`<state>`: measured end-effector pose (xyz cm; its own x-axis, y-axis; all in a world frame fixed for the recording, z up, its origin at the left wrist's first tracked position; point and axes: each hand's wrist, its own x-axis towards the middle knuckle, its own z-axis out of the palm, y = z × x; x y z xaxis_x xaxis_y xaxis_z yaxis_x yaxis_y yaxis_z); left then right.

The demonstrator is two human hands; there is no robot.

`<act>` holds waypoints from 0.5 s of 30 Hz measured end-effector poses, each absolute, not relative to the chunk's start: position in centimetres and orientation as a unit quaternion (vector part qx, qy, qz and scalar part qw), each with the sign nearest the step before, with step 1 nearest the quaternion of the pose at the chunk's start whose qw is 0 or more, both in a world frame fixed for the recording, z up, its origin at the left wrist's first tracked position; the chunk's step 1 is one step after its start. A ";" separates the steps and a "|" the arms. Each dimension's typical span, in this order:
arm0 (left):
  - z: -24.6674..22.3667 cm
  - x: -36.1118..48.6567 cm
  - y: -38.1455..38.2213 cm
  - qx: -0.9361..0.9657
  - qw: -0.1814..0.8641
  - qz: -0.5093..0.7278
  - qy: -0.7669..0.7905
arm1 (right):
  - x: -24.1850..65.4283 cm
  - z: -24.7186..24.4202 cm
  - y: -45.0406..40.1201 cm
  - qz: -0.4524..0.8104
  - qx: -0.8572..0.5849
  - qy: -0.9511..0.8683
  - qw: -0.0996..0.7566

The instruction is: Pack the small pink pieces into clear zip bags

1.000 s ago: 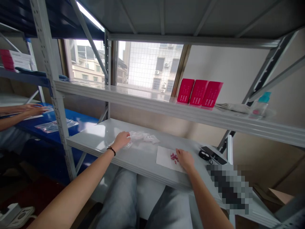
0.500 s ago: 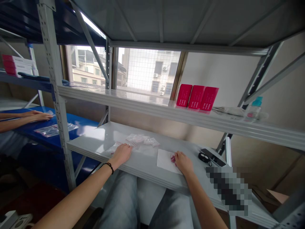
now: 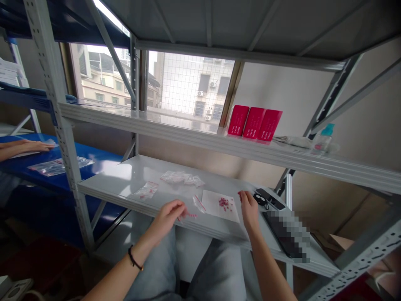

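Note:
My left hand [image 3: 169,214] is closed above the shelf's front edge, thumb and fingers together; a short row of small pink pieces [image 3: 191,215] shows at its fingertips, and what it grips is unclear. My right hand [image 3: 249,210] is raised in a pinch right of a white sheet [image 3: 213,207]; anything between its fingertips is too small to name. Loose dark-pink pieces [image 3: 223,203] lie scattered on the sheet. A small clear bag [image 3: 199,203] with a red line rests at the sheet's left edge. Farther left lies a clear bag with reddish bits [image 3: 148,190].
Several clear bags [image 3: 181,178] are heaped at the back of the grey shelf [image 3: 125,184]. A black coiled item [image 3: 260,200] and dark flat objects lie right. Red boxes [image 3: 255,124] stand on the upper shelf. Another person's hand [image 3: 39,146] is over the blue table at left.
My left hand has moved right and toward me, off the reddish-bits bag. My right hand has lifted away from the pink pieces, uncovering them. The small bag now shows beside the sheet.

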<state>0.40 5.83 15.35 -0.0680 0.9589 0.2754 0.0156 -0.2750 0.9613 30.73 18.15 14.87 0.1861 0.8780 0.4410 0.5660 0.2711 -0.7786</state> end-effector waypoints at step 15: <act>7.1 3.1 0.9 0.563 0.492 0.466 0.474 | 25.4 7.2 3.9 0.597 -0.377 -0.635 0.313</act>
